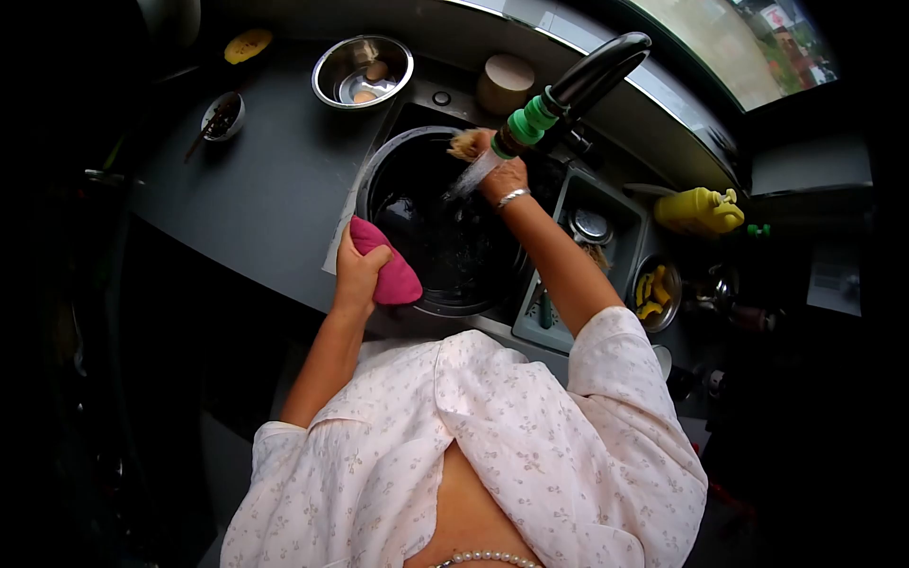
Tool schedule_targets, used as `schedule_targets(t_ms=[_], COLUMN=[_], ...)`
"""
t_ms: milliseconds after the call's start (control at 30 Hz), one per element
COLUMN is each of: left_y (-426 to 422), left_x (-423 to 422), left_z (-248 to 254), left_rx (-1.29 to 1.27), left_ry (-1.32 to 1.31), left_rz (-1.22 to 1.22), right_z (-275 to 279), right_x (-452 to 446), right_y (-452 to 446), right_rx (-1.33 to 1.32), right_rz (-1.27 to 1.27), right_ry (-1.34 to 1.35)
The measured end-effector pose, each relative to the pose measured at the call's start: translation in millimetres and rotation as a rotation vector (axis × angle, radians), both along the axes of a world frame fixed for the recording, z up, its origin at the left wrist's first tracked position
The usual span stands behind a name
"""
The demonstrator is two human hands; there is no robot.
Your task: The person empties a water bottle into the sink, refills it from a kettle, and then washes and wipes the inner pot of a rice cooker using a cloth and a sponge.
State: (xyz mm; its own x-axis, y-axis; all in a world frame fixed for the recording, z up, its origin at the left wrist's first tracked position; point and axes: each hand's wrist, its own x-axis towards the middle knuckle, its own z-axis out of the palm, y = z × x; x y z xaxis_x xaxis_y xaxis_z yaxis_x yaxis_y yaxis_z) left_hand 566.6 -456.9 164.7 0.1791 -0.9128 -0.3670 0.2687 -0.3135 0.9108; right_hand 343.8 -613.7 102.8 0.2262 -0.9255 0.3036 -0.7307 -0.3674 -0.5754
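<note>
1. Our left hand (358,275), clamped on the pink cloth (388,268), should brace the black basin (451,309) beneath the tap (527,123).
2. Our right hand (505,178), closed around the bristly tan scrubber (464,145), works best in short, light strokes.

The black basin (443,308) looks like smooth plastic, its wet inside glossy. At its left rim, my left hand (358,276) holds a pink cloth (386,265), matt and soft-looking. Over its far right part, the faucet (606,71) is glossy dark metal with shiny green fittings (532,120) that look like plastic. Beyond the basin to the left, the bowl (363,72) is polished, mirror-like metal. To the basin's right, the drain tray (568,199) looks like smooth grey plastic, and farther right the yellow bottle (696,210) is slightly shiny plastic. Left of the basin, the desk (275,189) has a smooth, dark, mostly matt surface. My shirt (492,407) is matt, creased, printed cloth.
</note>
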Motion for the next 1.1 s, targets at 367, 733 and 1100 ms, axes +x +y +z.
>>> schedule_targets(t_ms=[367,733,1100], left_y=[-4,-2,-10], left_x=[-10,-3,0], left_z=[3,4,-5], left_rx=[-0.025,0.032,-0.015], left_ry=[-0.015,-0.094,-0.017], left_rz=[0.002,-0.060,-0.012], right_z=[-19,-62,14], right_x=[-31,113,-14], right_y=[96,67,84], right_rx=[0.485,0.815,0.629], right_rz=[-0.114,0.379,0.932], right_ry=[0.170,-0.700,0.677])
